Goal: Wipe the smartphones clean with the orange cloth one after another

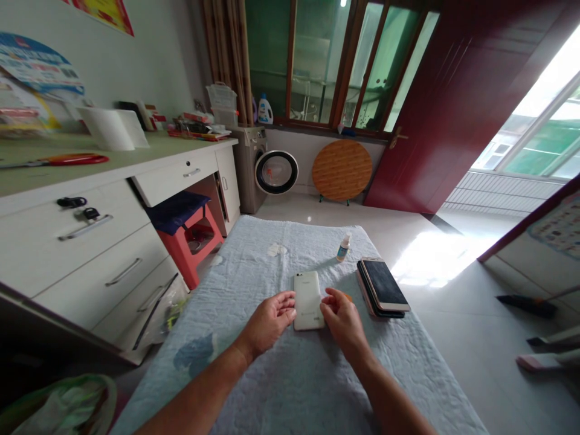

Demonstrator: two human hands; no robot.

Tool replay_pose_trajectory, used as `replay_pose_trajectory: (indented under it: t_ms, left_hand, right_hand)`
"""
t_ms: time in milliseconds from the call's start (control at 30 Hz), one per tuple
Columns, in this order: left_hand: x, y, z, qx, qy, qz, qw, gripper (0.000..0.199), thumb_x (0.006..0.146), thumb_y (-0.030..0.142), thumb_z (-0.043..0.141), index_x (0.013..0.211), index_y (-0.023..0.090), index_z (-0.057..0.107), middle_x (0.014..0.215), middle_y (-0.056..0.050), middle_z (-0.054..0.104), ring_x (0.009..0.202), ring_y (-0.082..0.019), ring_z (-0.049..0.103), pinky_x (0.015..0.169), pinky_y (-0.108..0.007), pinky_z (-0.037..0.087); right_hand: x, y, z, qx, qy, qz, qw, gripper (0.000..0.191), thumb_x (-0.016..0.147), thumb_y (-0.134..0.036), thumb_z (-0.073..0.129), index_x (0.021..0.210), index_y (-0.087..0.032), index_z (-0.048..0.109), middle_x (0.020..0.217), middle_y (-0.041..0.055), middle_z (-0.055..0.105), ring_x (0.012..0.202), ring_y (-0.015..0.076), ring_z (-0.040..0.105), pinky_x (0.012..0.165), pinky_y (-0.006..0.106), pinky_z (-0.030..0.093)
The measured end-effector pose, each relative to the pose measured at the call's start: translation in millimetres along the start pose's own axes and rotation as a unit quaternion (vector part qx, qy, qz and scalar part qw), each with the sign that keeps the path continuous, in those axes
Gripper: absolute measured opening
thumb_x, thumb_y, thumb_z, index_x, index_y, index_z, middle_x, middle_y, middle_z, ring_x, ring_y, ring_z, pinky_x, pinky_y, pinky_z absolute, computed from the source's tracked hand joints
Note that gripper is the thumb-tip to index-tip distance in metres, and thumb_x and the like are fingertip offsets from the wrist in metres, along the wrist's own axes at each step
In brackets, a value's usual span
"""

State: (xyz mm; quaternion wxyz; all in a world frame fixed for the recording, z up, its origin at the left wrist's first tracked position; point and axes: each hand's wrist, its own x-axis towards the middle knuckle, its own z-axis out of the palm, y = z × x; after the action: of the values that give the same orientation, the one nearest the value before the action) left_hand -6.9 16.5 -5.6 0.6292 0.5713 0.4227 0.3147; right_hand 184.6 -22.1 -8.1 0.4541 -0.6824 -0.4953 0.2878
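A white smartphone (308, 296), back side up with its camera at the top left corner, is in front of me at the blue-grey cloth. My left hand (270, 320) has its fingers and thumb at the phone's left edge. On the opposite edge, my right hand (343, 319) touches the phone with bent fingers. A small orange thing (348, 296) shows just behind the right hand, mostly hidden. Farther right lies a stack of devices with a gold-rimmed smartphone (385, 284) on top, its dark screen up. A small spray bottle (343, 249) stands upright beyond it.
The quilted cloth (254, 254) covers the table under my hands. Left is a white desk (113, 208) with a paper roll (109, 128) and red-handled scissors (77, 159). A red stool (190, 241), a washing machine (249, 163) and a folded round table (342, 169) stand farther off.
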Motion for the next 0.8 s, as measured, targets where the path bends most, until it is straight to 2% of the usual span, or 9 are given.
replay_pose_trajectory:
  t_ms: [67,133,233,400,533,700,800]
  left_hand:
    - [-1,1,0.3,-0.01,-0.005,-0.005,1.0,0.055,0.077,0.032,0.068,0.126,0.013,0.053,0.123,-0.018,0.062,0.11,-0.027,0.061,0.09,-0.042,0.05]
    - [-2,3,0.9,-0.019,-0.011,-0.008,1.0,0.055,0.077,0.034,0.069,0.126,0.014,0.053,0.12,-0.017,0.064,0.109,-0.026,0.062,0.089,-0.04,0.051]
    - [-3,6,1.9,-0.035,-0.016,-0.011,0.999,0.055,0.079,0.038,0.068,0.126,0.014,0.053,0.118,-0.015,0.065,0.109,-0.026,0.062,0.089,-0.039,0.05]
    - [-6,11,4.9,-0.085,-0.054,-0.03,0.994,0.058,0.083,0.05,0.063,0.127,0.013,0.052,0.109,-0.012,0.068,0.104,-0.025,0.064,0.083,-0.033,0.05]
    - [-8,14,10.9,-0.163,-0.11,-0.036,0.98,0.051,0.082,0.053,0.063,0.115,0.014,0.058,0.095,-0.007,0.069,0.083,-0.018,0.066,0.07,-0.024,0.05]
    - [-9,10,14.5,-0.189,-0.049,-0.076,0.978,0.04,0.08,0.048,0.066,0.1,0.015,0.057,0.078,-0.002,0.067,0.065,-0.012,0.063,0.056,-0.018,0.045]
    - [-8,7,14.0,-0.184,-0.034,-0.088,0.978,0.04,0.079,0.04,0.067,0.106,0.015,0.053,0.075,-0.001,0.067,0.064,-0.012,0.063,0.056,-0.019,0.046]
  right_hand:
    - [0,-3,1,0.072,-0.01,0.026,0.997,0.044,0.074,-0.034,0.057,0.112,-0.012,0.062,0.078,0.0048,0.068,0.064,0.0167,0.06,0.058,0.027,0.047]
    - [-2,-7,3,0.131,-0.057,0.043,0.989,0.041,0.076,-0.037,0.057,0.109,-0.013,0.064,0.073,0.0032,0.066,0.06,0.0157,0.058,0.053,0.025,0.045]
    - [-7,-12,8,0.153,-0.115,0.02,0.981,0.033,0.08,-0.037,0.053,0.102,-0.017,0.067,0.074,0.0028,0.065,0.064,0.0162,0.058,0.055,0.025,0.045]
    - [-16,-22,14,0.03,-0.067,-0.087,0.994,0.032,0.083,-0.035,0.053,0.106,-0.018,0.065,0.08,0.0034,0.06,0.069,0.0155,0.056,0.062,0.025,0.046]
    - [-27,-29,19,-0.081,-0.058,-0.164,0.981,0.027,0.079,-0.027,0.058,0.104,-0.019,0.066,0.087,0.005,0.057,0.077,0.017,0.054,0.069,0.027,0.046]
    - [-34,-28,25,-0.184,-0.048,-0.218,0.957,0.026,0.074,-0.016,0.059,0.099,-0.021,0.066,0.092,0.0062,0.056,0.09,0.0213,0.051,0.082,0.034,0.043]
    - [-34,-25,24,-0.21,-0.05,-0.223,0.951,0.028,0.075,-0.018,0.062,0.102,-0.024,0.067,0.102,0.0073,0.056,0.096,0.0233,0.05,0.087,0.038,0.042]
